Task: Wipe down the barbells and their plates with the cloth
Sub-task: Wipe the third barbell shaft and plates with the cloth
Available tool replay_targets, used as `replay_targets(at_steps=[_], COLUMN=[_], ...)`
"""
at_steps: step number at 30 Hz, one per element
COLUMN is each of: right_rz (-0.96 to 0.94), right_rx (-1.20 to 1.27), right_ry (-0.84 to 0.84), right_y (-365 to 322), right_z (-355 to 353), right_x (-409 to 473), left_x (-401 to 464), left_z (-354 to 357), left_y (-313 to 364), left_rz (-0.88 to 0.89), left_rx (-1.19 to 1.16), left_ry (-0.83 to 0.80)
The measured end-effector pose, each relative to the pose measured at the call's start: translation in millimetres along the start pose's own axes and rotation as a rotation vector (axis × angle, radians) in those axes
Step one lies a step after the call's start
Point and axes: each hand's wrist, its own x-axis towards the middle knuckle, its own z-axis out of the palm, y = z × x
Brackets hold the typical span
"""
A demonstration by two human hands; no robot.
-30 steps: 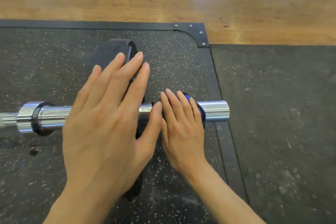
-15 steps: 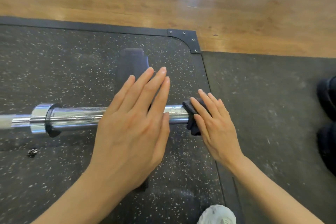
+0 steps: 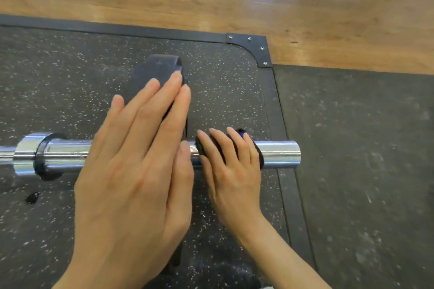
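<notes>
The right hand (image 3: 231,171) is pressing a dark cloth (image 3: 258,157) onto the chrome sleeve of the barbell (image 3: 279,154), its fingers draped over the cloth and curving round the bar so the cloth is being pinned against the metal. Half a second ago that hand was sitting over the very end of the sleeve, hiding it; now it is working further in, near the plate, and the bare end is showing shiny to its right. That suggests the outer end has had its pass and the wiping is moving inward.

The left hand (image 3: 138,171) is lying flat and spread, fingers straight and close together, resting across the black plate (image 3: 155,70) that is standing on edge on the sleeve. It is probably steadying the bar against rolling, though how firmly it is pressing is hard to tell from above.

The barbell is lying on the speckled rubber mat (image 3: 58,77), with its end just over the mat's black border. The stretch of sleeve left of the plate, up to the collar (image 3: 28,153), is looking unwiped as yet.
</notes>
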Motion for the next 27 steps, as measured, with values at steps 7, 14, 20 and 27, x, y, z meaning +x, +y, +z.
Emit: replay_targets(at_steps=[7,14,20,27], right_rz=[0.198,-0.042,0.158,0.062], right_rx=[-0.022,-0.019,0.040,0.010], right_ry=[0.075,0.003,0.052,0.050], right_y=[44,25,14,54], right_z=[-11,-6,2,-10], right_x=[-29,-12,-18,-31], left_x=[-1,5,7,10], left_z=[0,-1,1,0], left_y=[4,2,3,2], left_rz=[-0.013,-0.010,-0.029,-0.024], left_rx=[-0.011,0.001,-0.003,-0.035], left_ry=[-0.005,-0.031,-0.018,-0.017])
